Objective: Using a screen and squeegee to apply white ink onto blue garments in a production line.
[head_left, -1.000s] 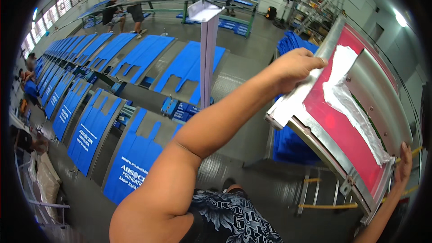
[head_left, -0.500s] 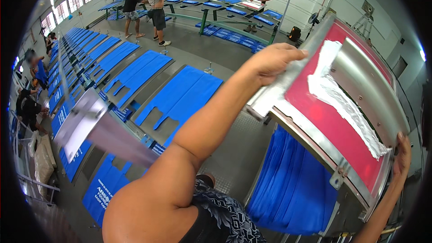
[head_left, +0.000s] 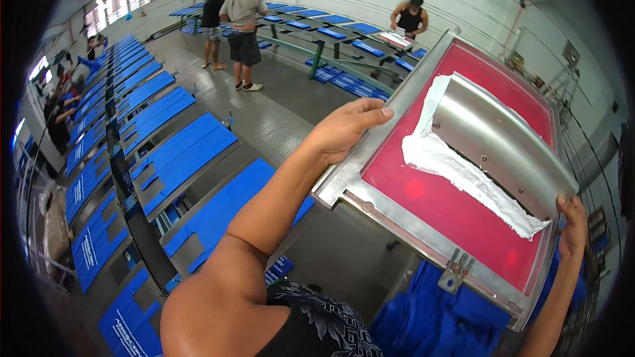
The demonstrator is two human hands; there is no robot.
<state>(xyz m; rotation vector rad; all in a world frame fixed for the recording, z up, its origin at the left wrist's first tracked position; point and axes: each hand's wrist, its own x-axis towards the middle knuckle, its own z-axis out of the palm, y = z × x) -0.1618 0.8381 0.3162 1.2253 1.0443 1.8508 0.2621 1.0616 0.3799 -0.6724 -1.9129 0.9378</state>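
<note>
Screen frame (head_left: 430,219) gripped by left hand (head_left: 349,129); right hand (head_left: 573,223) at squeegee (head_left: 503,144).

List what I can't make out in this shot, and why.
All in the head view:
Fingertips of the left hand: behind the frame.
Red mesh under the paste: covered.
Extent of the blue pile: frame hides part, lower edge cuts it.
Far-left workers: small, blurred.
</note>
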